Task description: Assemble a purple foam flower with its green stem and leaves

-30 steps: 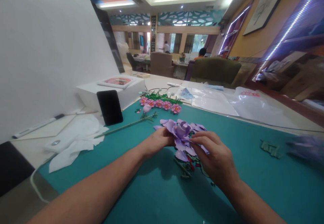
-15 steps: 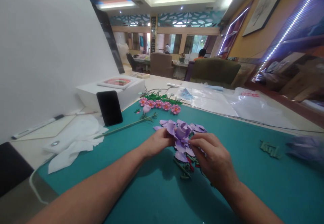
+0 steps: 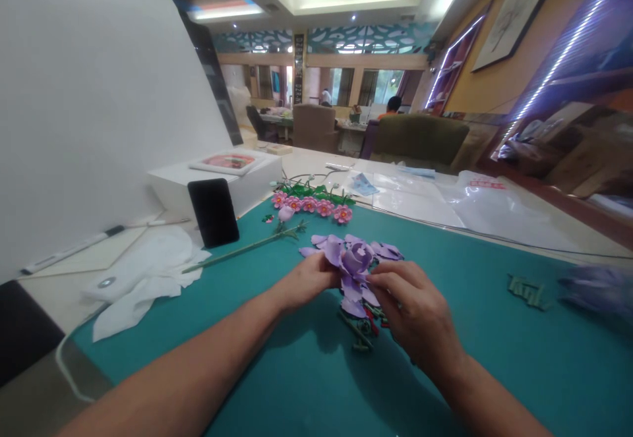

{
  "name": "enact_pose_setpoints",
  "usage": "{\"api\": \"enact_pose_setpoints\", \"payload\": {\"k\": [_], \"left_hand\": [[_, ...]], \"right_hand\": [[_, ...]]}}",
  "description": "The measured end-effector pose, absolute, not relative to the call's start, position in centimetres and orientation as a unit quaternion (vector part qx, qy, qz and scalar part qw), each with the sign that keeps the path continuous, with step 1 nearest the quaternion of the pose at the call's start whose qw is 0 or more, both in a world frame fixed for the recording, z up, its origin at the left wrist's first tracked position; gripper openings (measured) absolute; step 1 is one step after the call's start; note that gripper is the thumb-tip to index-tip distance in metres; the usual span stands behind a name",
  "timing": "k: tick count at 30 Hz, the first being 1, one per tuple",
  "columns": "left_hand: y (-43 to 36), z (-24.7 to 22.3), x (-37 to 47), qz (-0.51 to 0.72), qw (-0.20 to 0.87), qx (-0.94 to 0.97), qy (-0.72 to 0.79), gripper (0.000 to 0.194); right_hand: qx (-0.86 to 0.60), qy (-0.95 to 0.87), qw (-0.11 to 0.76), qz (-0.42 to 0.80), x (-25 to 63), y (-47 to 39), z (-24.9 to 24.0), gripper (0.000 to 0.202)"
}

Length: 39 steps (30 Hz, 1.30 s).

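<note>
A purple flower with layered petals (image 3: 357,258) is held above the green mat (image 3: 306,384), between my two hands. My left hand (image 3: 311,280) grips its left side, fingers closed and partly hidden behind the petals. On the right side, my right hand (image 3: 413,295) pinches a petal between thumb and fingers. Loose purple petals (image 3: 388,250) lie behind the flower. Below it are small dark green pieces (image 3: 357,333) and a few red ones, partly covered by the flower and my right hand.
Pink flowers (image 3: 309,205) line the mat's back edge, near a long green stem (image 3: 242,247). A black phone (image 3: 213,213) leans on a white box (image 3: 257,190). White tissue (image 3: 138,305) lies left. Green pieces (image 3: 527,291) and a purple bag (image 3: 596,290) are at right. A person (image 3: 394,104) sits far back.
The flower has tilted very slightly between my hands. Both hands keep their hold in nearly the same place.
</note>
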<state>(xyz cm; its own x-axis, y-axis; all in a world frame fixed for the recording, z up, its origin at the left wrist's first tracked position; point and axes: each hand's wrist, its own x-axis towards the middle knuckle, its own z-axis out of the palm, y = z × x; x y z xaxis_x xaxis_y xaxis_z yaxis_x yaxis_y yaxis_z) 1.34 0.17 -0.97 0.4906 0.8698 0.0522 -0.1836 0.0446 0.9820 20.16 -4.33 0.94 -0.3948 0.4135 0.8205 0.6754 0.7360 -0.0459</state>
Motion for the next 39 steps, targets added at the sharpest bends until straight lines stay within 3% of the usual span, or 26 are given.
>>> {"api": "enact_pose_setpoints", "payload": {"k": [9, 19, 27, 39], "left_hand": [[-0.1, -0.6, 1.5, 0.403, 0.660, 0.556, 0.305, 0.024], [0.0, -1.0, 1.7, 0.408, 0.678, 0.541, 0.285, 0.035], [-0.2, -1.4, 2.1, 0.426, 0.673, 0.527, 0.296, 0.033], [-0.6, -1.1, 2.8, 0.478, 0.664, 0.488, 0.304, 0.048]], "right_hand": [[-0.335, -0.834, 0.411, -0.149, 20.6, -4.1, 0.3, 0.013], [-0.353, -0.815, 0.432, -0.158, 20.5, -4.2, 0.4, 0.011], [-0.364, -0.807, 0.445, -0.135, 20.2, -4.5, 0.5, 0.009], [-0.378, -0.799, 0.453, -0.112, 20.0, -4.7, 0.5, 0.015]]}}
